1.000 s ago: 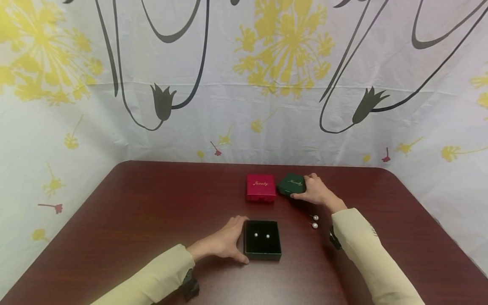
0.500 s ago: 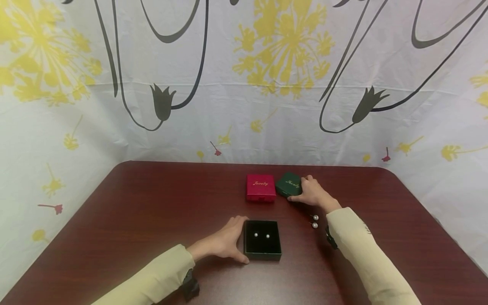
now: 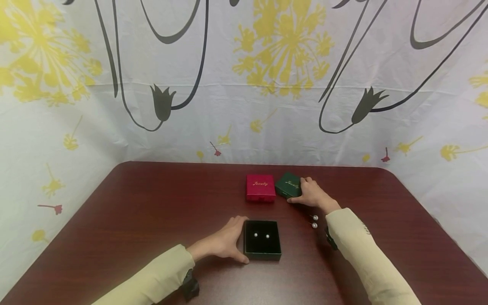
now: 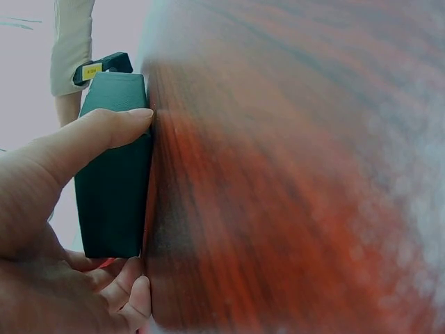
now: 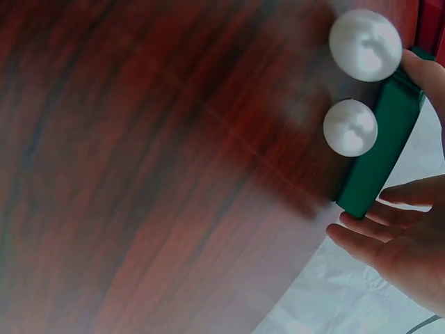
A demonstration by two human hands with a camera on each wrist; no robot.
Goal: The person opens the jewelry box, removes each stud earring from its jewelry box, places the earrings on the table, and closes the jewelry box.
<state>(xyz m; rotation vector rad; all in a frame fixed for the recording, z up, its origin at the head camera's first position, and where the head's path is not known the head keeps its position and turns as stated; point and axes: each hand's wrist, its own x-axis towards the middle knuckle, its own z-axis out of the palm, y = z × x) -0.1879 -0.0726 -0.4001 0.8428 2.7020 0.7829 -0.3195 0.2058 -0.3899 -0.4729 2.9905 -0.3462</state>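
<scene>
An open dark green jewelry box [image 3: 262, 256] with a black insert stands on the table, two pearl studs [image 3: 261, 235] set in the insert. My left hand [image 3: 227, 239] holds its left side, thumb at the near corner and fingers around the far one. In the left wrist view the thumb [image 4: 115, 129] lies across the green wall [image 4: 111, 202]. Farther back, my right hand [image 3: 314, 192] grips the right side of a green jewelry box [image 3: 288, 184] with gold lettering on top, thumb in front and fingers behind. Its left corner is right at the red jewelry box [image 3: 261, 185].
Two loose pearl earrings [image 3: 314, 221] lie on the table just below my right wrist; they loom large as white pearls [image 5: 365, 45] in the right wrist view. The dark red wooden table [image 3: 171, 190] ends at a patterned curtain [image 3: 213, 106] behind.
My right hand and the gripped green box have shifted slightly left, closer to the red box, mostly in the first half second. The left hand and open box have stayed still.
</scene>
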